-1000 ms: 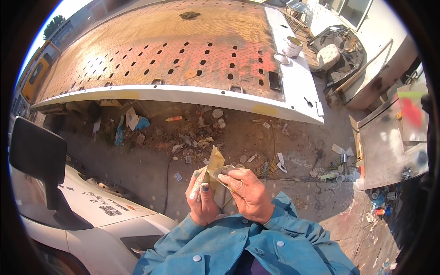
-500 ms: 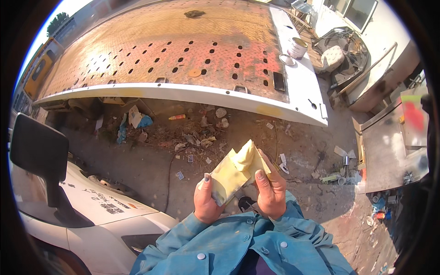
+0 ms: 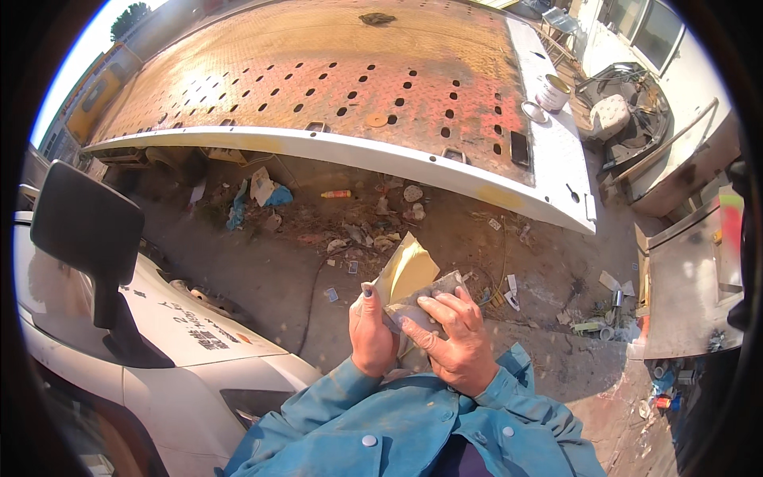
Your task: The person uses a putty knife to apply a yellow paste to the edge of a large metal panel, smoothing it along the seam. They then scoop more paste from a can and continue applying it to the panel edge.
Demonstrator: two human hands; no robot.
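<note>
Over the ground in front of my chest, my left hand is closed round the lower edge of a thin flat putty board, its thumb up along the side. Smooth yellow putty lies on the board's face. My right hand grips a grey, putty-smeared flat spreader, its fingers laid across the back. The spreader rests against the lower part of the board and the putty, and hides some of both.
Ahead stretches a rusty, perforated truck bed with a white edge, bearing an open can and its lid. A white vehicle with a black mirror stands left. Litter lies beneath the bed; a metal panel is right.
My right hand has turned over, so its back now faces up, and the spreader has swung across the board. The putty lump is now flattened on the board. The view has shifted slightly left.
</note>
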